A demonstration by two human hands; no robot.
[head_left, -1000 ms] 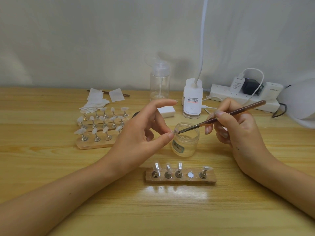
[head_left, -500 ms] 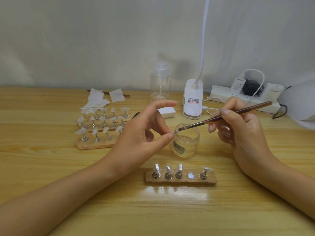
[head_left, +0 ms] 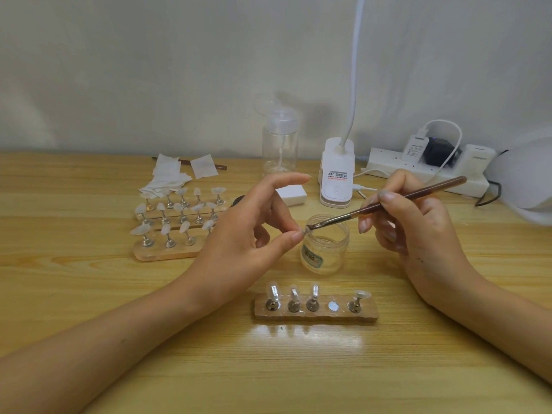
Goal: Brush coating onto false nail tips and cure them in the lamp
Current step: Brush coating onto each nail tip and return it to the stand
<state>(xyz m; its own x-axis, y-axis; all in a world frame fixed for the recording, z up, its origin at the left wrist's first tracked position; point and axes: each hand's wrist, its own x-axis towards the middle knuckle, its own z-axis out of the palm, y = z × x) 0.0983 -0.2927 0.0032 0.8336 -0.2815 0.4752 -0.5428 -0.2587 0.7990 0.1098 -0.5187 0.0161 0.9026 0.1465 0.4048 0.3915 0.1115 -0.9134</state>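
Little is changed over the last second: the brush [head_left: 403,197], held in the right hand [head_left: 418,234], is seen drawn back a touch and then returned to the nail tip [head_left: 305,231], so one short stroke is judged to have been laid. The nail tip is pinched between the thumb and a finger of the left hand [head_left: 239,234], just above the rim of the jar [head_left: 325,249], while the index finger is held straight and free. The right fingers [head_left: 388,198] are clamped round the brush handle as a pen is held. Coating is thus judged to be under way, with curing not yet begun; the curing lamp [head_left: 525,180] is left at the right edge of the counter [head_left: 89,294], well apart.

One brush is in use and one jar stands open. On the near stand [head_left: 367,315] four holders are counted, three with upright glossy tips and one with a flatter tip; a fifth place shows only a bare disc [head_left: 333,306]. On the far stands [head_left: 155,253] three rows are set out, and about fourteen tips are counted, some being hidden behind the left hand.
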